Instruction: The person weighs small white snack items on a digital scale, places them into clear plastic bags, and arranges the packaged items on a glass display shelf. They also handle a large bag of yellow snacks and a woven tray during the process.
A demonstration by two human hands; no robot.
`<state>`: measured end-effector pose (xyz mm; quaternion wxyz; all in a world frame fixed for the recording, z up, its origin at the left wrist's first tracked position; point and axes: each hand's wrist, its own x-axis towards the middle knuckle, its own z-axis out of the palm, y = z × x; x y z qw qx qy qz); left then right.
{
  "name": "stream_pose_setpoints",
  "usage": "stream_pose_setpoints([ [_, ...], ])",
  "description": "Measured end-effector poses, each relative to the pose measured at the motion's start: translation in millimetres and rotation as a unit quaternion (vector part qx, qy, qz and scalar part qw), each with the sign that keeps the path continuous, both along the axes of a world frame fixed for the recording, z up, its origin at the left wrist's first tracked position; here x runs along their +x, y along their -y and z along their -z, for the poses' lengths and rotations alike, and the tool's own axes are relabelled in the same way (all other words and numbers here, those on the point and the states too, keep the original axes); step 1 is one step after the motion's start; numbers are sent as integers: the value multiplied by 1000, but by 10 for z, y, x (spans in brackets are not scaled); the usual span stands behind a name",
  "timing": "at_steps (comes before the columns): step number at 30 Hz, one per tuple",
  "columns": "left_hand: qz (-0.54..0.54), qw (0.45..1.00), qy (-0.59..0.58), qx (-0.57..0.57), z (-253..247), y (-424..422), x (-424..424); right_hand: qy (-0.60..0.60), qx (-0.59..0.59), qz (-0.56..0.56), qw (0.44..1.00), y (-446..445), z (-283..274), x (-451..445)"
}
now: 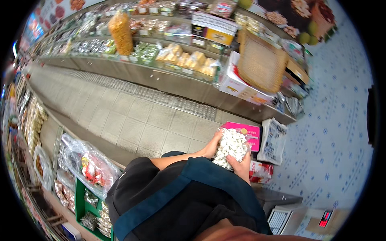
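Observation:
A clear plastic bag packed with small white pieces (232, 146) is held between my two hands in front of my body. My left hand (212, 144) grips its left side, fingers partly hidden behind the bag. On its lower right side, my right hand (240, 164) has its thumb pressed on the front, with the other fingers hidden beneath. What the white pieces are, I cannot tell. Just beyond the bag lies a pink box (254, 129) with printing on it, partly covered by the bag.
Shelves of bagged dry goods (147, 51) run along the far side, with a woven tray (262, 61) at their right end. A white plastic basket (273, 141) stands by the patterned wall. Left are a green tray (80, 195) and a large plastic bag (90, 165); a keypad machine (280, 220) is lower right.

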<state>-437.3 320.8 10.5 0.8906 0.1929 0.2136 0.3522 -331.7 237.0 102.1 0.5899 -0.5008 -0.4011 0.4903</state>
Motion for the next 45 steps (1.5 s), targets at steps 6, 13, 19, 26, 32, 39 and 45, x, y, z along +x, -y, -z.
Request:
stream_pose_setpoints([
  [6,-105,992,18,-71,-428,-712,-835,-19,-13,-124,992,-1064,183,-548],
  [13,-303,949,-79,-42,-304,-1876,-1579,-200,31,-362,910,-2767,371,-1222],
  [19,-409,909,-80,-20,-166,-2978,-2414,-126,-57,-532,835,-4273,356,-1845],
  [26,-556,822,-73,-96,-295,-3514,-3536,-53,-81,-696,711,-5437,520,-3326],
  [32,-636,765,-82,-63,-194,-4073,-5032,-115,-108,-750,642,-6158,550,-5031],
  [39,-618,764,-181,-42,-252,-4847,-6925,-119,-92,-758,634,-7024,400,-6778],
  [45,-539,798,-267,-42,7,-5849,-8216,-153,-147,-691,691,-7917,634,-7855],
])
